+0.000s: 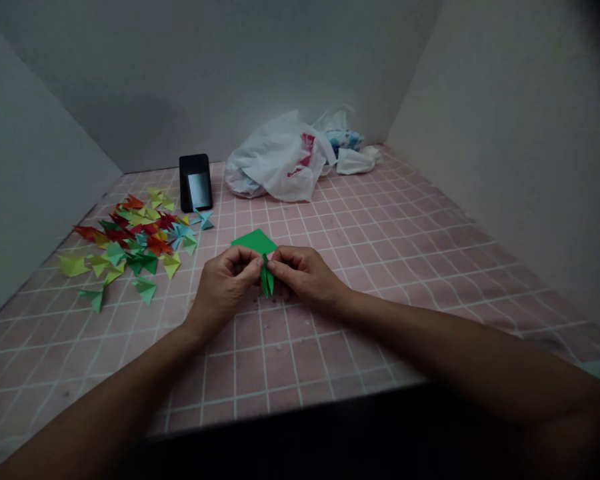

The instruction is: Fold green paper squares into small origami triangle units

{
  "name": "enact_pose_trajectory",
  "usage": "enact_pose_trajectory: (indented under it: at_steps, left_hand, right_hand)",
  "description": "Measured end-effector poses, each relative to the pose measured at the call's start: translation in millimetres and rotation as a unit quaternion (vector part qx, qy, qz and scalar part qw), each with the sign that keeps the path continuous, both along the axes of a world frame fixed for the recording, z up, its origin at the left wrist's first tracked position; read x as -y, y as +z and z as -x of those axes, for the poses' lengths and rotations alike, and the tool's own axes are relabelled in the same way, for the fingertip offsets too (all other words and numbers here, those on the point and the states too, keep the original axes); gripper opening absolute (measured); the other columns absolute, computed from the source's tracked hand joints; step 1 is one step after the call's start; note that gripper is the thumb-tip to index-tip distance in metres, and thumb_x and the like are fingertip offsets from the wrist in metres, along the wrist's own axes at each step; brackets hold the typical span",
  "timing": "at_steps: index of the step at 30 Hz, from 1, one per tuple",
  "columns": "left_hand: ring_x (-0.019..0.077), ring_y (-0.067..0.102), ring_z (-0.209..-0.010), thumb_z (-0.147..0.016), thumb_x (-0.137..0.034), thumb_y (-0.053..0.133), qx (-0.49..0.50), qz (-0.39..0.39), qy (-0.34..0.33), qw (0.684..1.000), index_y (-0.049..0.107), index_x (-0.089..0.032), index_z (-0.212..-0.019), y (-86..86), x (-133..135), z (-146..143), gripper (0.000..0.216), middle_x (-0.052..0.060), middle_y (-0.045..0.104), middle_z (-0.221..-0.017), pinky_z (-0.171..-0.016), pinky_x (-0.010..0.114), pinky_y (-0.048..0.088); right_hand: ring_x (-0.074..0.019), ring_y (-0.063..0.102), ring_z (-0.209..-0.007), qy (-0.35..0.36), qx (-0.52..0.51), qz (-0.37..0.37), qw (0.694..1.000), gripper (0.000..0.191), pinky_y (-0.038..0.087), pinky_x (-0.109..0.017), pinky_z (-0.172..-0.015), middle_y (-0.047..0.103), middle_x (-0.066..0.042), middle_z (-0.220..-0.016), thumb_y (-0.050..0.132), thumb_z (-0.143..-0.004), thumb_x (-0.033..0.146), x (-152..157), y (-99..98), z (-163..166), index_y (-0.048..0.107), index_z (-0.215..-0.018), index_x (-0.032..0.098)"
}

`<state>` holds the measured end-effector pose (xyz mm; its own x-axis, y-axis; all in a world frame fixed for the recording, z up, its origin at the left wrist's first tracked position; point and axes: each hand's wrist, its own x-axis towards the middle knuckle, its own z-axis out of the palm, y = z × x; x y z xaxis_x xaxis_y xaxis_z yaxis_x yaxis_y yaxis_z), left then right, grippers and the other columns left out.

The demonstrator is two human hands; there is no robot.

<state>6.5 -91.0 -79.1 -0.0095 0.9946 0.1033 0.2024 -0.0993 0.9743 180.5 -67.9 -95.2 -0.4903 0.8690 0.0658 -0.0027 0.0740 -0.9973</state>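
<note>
Between my two hands is a small folded green origami paper (267, 280), narrow, with two points hanging downward. My left hand (229, 275) pinches its upper left side between thumb and forefinger. On the other side my right hand (300, 272) grips it the same way, thumb tip close to the left thumb. Just behind the hands a flat green paper sheet (255, 241) lies on the table, its near part hidden by my fingers.
Several folded paper cranes (135, 257) in red, yellow, green and blue lie spread at the left. Behind them a black phone (183, 183) stands upright. White plastic bags (280, 157) sit against the back wall. A pink checked cloth (380, 267) covers the table between side walls.
</note>
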Motion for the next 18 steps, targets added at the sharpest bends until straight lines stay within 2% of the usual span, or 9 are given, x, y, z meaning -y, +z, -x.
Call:
enact_pose_trajectory:
  at_steps: [9, 14, 18]
  left_hand:
    - [0.0139, 0.058, -0.065, -0.081, -0.034, 0.073, -0.024, -0.015, -0.014, 1.0, 0.071, -0.019, -0.077, 3.0, -0.4, 0.7, 0.016, 0.0, 0.067, -0.073, -0.06, 0.025, 0.047]
    - [0.0119, 0.053, -0.057, -0.079, -0.037, 0.072, -0.021, 0.047, -0.045, 0.998, 0.069, -0.019, -0.075, 5.0, -0.2, 0.5, 0.019, -0.001, 0.063, -0.066, -0.053, 0.023, 0.042]
    - [0.0114, 0.053, -0.056, -0.08, -0.037, 0.072, -0.032, 0.06, -0.09, 0.994, 0.07, -0.018, -0.076, 4.2, 0.8, -0.6, 0.019, -0.001, 0.063, -0.067, -0.053, 0.023, 0.04]
  right_hand:
    - [-0.0102, 0.046, -0.057, 0.008, 0.024, -0.053, 0.998, 0.032, 0.035, -0.024, -0.053, 0.051, 0.004, -0.061, 0.054, -0.097, 0.04, -1.1, 1.2, -1.7, 0.052, -0.072, 0.021]
    - [-0.0118, 0.048, -0.066, -0.011, 0.03, -0.123, 0.992, 0.026, 0.037, -0.025, -0.059, 0.054, 0.002, -0.071, 0.058, -0.096, 0.039, -4.7, 2.8, -4.4, 0.054, -0.079, 0.02]
    - [-0.0124, 0.046, -0.066, -0.006, 0.051, -0.143, 0.988, 0.026, 0.035, -0.026, -0.061, 0.051, 0.003, -0.068, 0.058, -0.095, 0.033, -8.0, 4.4, -6.4, 0.051, -0.073, 0.02]
